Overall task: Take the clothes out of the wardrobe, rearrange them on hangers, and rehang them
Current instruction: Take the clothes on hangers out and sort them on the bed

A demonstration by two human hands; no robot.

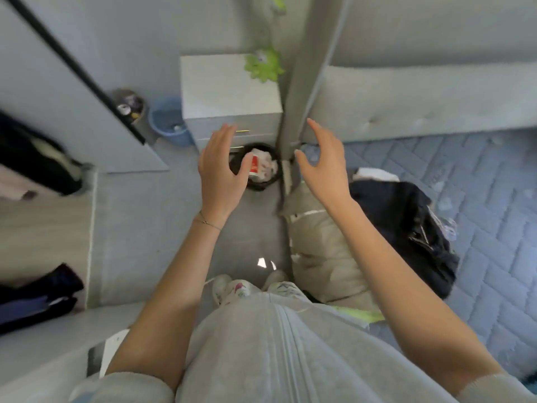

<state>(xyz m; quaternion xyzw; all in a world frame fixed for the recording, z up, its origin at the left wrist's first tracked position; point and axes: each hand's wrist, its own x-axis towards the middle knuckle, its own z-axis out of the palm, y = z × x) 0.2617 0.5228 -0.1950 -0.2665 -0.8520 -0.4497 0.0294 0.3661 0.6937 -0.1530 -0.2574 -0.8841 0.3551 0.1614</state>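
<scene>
White cabinet [229,91] at 12 o'clock, two drawers on its front. Green frilled ornament [263,65] at its top right corner, beside a grey upright post [305,68]. Black waste bin [258,189] on the grey floor [174,213] just in front of the cabinet, holding a red-and-white cup [254,167] and crumpled paper [267,162]. Blue bucket [158,126] at 11 o'clock, touching the cabinet's left side. Small grey container [136,112] just left of the bucket; contents unclear. Blue quilted bed cover [479,199] at 3 o'clock. Padded grey headboard [421,112] at 2 o'clock.
</scene>
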